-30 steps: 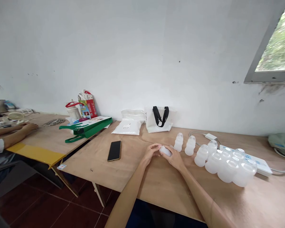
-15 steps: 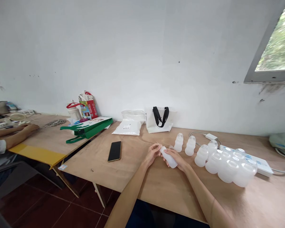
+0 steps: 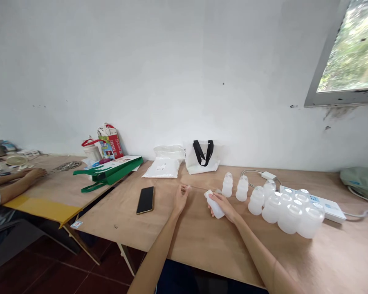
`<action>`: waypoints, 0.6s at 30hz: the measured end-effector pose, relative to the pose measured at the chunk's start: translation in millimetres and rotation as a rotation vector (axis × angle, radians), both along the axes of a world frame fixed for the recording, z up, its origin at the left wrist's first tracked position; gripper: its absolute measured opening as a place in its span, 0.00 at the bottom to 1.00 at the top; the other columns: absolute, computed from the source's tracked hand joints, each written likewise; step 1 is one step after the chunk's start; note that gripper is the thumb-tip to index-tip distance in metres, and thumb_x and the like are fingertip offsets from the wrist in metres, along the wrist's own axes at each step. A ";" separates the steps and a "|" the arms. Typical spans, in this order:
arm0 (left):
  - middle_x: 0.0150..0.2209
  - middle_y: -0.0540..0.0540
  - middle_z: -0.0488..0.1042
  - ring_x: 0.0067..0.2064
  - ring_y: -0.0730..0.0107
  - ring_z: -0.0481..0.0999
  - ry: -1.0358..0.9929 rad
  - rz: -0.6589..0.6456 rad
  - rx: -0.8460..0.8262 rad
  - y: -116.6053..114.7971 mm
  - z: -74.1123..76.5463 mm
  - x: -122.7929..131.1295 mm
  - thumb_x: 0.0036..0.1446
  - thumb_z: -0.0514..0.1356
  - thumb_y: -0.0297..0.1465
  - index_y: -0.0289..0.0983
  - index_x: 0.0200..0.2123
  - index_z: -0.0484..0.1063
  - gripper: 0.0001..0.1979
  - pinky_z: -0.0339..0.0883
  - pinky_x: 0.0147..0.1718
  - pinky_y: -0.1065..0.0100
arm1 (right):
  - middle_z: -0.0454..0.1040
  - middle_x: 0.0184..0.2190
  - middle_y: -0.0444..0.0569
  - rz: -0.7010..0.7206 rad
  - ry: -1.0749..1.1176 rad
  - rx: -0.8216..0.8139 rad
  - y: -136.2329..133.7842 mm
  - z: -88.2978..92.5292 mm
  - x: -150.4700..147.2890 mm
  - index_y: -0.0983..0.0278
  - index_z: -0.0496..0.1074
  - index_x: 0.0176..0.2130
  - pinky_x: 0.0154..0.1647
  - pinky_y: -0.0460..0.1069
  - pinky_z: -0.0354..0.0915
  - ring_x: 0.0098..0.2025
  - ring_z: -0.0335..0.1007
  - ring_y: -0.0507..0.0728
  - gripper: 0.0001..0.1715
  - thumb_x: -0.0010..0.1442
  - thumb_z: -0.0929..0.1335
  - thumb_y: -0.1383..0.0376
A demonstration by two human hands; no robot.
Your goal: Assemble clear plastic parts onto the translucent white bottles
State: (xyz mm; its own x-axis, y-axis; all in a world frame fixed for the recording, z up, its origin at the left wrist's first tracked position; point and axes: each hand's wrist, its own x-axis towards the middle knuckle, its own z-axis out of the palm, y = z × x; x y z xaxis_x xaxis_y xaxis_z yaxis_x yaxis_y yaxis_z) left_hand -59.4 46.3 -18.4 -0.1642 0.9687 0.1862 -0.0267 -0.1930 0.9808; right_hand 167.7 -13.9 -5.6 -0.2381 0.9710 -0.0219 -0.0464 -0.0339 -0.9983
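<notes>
My hands are apart: my right hand (image 3: 223,206) clamps a frosted white plastic bottle (image 3: 215,205), its long axis slanting neck-first toward my left hand (image 3: 180,201), whose grip I cannot tell.

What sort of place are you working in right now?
Probably a plain workroom for small-batch handwork: bare plywood tables, a group of matching plastic bottles like the bottle in the right hand, and a co-worker at the next table.
</notes>
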 end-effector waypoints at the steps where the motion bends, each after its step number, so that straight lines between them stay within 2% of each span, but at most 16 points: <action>1: 0.34 0.46 0.76 0.41 0.59 0.76 0.074 -0.018 0.009 -1.1 -1.0 -2.6 0.48 0.74 0.41 0.39 0.31 0.74 0.16 0.71 0.44 0.62 | 0.74 0.24 0.41 -0.030 -0.015 0.024 2.2 -2.6 -1.7 0.59 0.68 0.43 0.17 0.47 0.69 0.19 0.71 0.54 0.28 0.60 0.70 0.40; 3: 0.33 0.46 0.77 0.41 0.57 0.76 0.208 -0.038 0.035 -2.5 -2.8 -6.2 0.46 0.74 0.39 0.40 0.29 0.74 0.14 0.71 0.46 0.60 | 0.74 0.25 0.40 -0.076 -0.030 0.055 5.8 -6.8 -2.9 0.58 0.69 0.44 0.18 0.47 0.69 0.20 0.71 0.53 0.28 0.59 0.70 0.40; 5: 0.36 0.46 0.78 0.42 0.57 0.77 0.319 -0.049 0.054 -3.4 -3.3 -7.9 0.49 0.71 0.40 0.41 0.31 0.74 0.12 0.70 0.49 0.60 | 0.76 0.29 0.42 -0.150 -0.081 0.130 8.0 -9.7 -2.0 0.58 0.71 0.47 0.24 0.50 0.72 0.25 0.74 0.55 0.29 0.59 0.70 0.40; 8: 0.41 0.47 0.80 0.47 0.57 0.77 0.457 -0.072 0.086 -6.9 -0.7 -7.4 0.54 0.68 0.41 0.42 0.35 0.75 0.10 0.69 0.55 0.57 | 0.81 0.42 0.50 -0.292 -0.235 0.334 8.9 -12.4 -0.8 0.59 0.74 0.50 0.42 0.56 0.77 0.41 0.80 0.62 0.29 0.60 0.70 0.42; 10: 0.45 0.46 0.80 0.52 0.56 0.76 0.523 -0.090 0.113 -12.3 3.6 -5.4 0.57 0.66 0.41 0.42 0.39 0.76 0.11 0.67 0.59 0.55 | 0.81 0.50 0.53 -0.341 -0.332 0.451 8.1 -13.5 -2.0 0.59 0.76 0.52 0.54 0.60 0.73 0.52 0.77 0.66 0.29 0.60 0.70 0.44; 12: 0.50 0.45 0.79 0.57 0.56 0.74 0.556 -0.090 0.146 -20.2 9.0 -2.5 0.63 0.61 0.42 0.43 0.45 0.76 0.12 0.64 0.62 0.54 | 0.80 0.55 0.52 -0.331 -0.406 0.512 6.1 -13.8 -4.5 0.57 0.76 0.56 0.61 0.62 0.68 0.57 0.75 0.67 0.30 0.61 0.70 0.45; 14: 0.53 0.45 0.78 0.59 0.57 0.73 0.611 -0.096 0.223 -29.4 14.6 1.3 0.69 0.55 0.43 0.44 0.50 0.75 0.15 0.61 0.64 0.53 | 0.79 0.57 0.51 -0.295 -0.463 0.546 3.5 -13.0 -7.0 0.55 0.76 0.59 0.62 0.63 0.67 0.59 0.74 0.68 0.30 0.62 0.71 0.46; 18: 0.59 0.46 0.77 0.61 0.58 0.72 0.795 -0.233 0.431 -42.9 21.6 10.0 0.73 0.51 0.44 0.47 0.60 0.72 0.20 0.56 0.67 0.52 | 0.77 0.61 0.48 -0.177 -0.510 0.626 0.4 -10.4 -8.0 0.51 0.74 0.63 0.64 0.62 0.67 0.63 0.71 0.67 0.29 0.65 0.69 0.48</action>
